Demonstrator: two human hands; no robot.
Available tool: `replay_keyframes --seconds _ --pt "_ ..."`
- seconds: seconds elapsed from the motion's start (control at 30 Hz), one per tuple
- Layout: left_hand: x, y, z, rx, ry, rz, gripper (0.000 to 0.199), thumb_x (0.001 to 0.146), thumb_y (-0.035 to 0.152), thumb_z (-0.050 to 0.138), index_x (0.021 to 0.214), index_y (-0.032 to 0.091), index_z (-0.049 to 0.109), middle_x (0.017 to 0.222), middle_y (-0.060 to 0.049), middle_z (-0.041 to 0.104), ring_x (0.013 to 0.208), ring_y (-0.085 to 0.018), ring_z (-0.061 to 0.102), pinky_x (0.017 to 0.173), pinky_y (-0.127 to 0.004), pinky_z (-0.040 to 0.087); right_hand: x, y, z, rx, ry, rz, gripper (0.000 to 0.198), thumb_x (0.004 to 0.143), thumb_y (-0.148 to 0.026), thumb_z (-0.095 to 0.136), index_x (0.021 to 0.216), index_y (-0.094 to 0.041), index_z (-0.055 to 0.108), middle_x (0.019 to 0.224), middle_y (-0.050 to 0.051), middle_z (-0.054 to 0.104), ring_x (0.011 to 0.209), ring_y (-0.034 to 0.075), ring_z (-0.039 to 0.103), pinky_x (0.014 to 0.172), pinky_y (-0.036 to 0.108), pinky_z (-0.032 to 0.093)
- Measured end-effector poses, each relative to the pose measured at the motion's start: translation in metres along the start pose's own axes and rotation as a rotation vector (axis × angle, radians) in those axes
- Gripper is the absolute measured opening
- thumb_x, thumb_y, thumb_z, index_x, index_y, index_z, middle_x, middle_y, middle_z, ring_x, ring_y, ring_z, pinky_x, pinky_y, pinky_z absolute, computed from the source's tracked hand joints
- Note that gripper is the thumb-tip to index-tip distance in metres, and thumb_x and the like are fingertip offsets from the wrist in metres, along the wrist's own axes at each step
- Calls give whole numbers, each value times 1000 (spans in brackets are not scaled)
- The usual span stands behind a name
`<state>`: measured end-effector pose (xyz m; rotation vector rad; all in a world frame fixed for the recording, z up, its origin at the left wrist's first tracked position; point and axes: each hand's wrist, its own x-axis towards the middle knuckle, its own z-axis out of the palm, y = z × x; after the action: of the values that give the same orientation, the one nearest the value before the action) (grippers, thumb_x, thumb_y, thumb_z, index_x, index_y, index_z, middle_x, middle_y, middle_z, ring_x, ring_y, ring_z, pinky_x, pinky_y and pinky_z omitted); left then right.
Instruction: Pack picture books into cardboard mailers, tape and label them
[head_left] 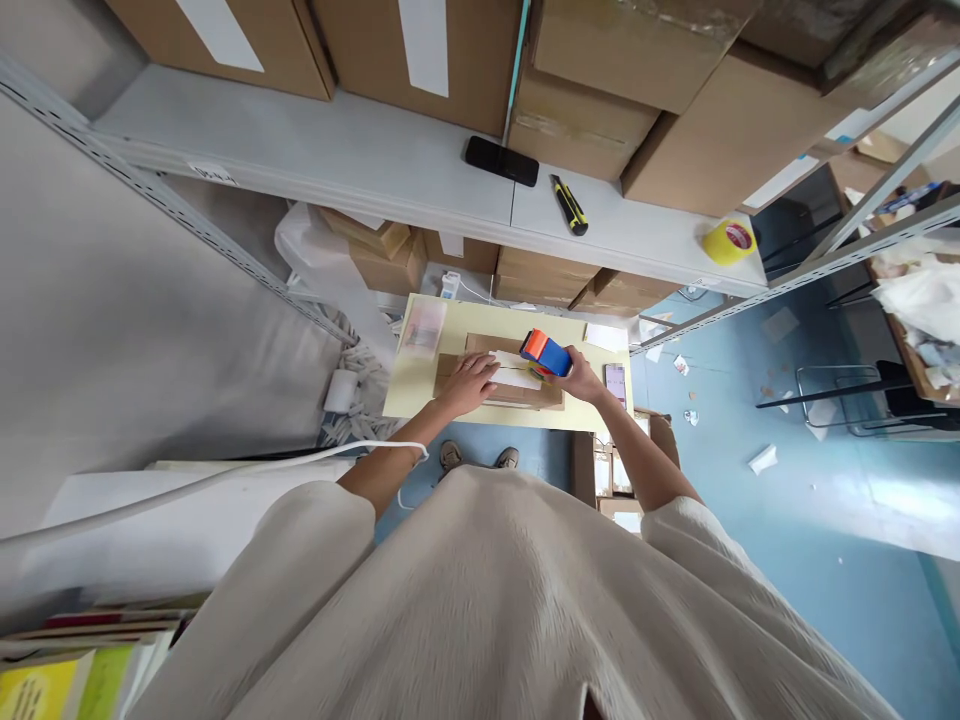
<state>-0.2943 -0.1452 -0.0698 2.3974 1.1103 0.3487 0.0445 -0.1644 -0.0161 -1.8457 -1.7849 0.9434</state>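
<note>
A cardboard box (484,345) lies on the pale yellow table (409,395), with white paper or labels (517,372) across its top. My left hand (471,382) rests flat on the left part of the box, its fingers stretched toward the white strip. In my right hand (577,376) is a blue and orange tape dispenser (553,354), held over the right part of the box. Yellow tape shows under the dispenser. Whether the tape touches the box is too small to tell.
A shelf (360,150) above the table's far side carries cartons, a black phone (501,161), a utility knife (569,206) and a yellow tape roll (728,242). Another phone (615,383) lies on the table's right. A white cable (300,462) crosses near my left forearm.
</note>
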Motion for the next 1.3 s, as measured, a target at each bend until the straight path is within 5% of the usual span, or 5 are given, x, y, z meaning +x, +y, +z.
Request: replay_keyframes --seconds 0.27,0.43,0.57,0.8,1.3 --pt "24 10 -30 -140 15 -126 45 105 25 59 146 23 77 156 -13 74 148 -33 66 129 -53 51 0 25 -12 -121 -21 -18 50 72 -45 83 113 -25 64 112 8 74 104 32 68 93 45 58" --pt "61 45 -67 -485 224 -248 35 111 33 62 142 22 73 128 -10 83 115 -24 79 105 -39 64 3 25 -9 -135 2 -25 51 71 -43 88 114 -25 65 112 9 75 102 32 69 92 44 57" --pt "84 76 -81 -570 232 -305 28 105 34 74 131 24 74 117 -7 83 105 -23 79 98 -37 63 4 19 -8 -144 -13 -38 53 73 -44 88 117 -25 66 113 11 76 105 34 70 92 44 57" --pt "102 90 -75 -565 199 -383 31 96 25 80 125 26 70 102 -3 85 101 -24 81 94 -36 61 6 12 -8 -165 -20 -69 59 73 -37 87 126 -25 66 121 13 78 112 38 71 99 48 57" --pt "67 49 -52 -831 363 -563 49 83 19 83 118 30 50 84 5 78 75 -20 75 72 -30 52 2 -34 -31 -183 -165 -38 54 76 -28 86 126 -24 67 120 10 83 97 28 76 81 34 58"
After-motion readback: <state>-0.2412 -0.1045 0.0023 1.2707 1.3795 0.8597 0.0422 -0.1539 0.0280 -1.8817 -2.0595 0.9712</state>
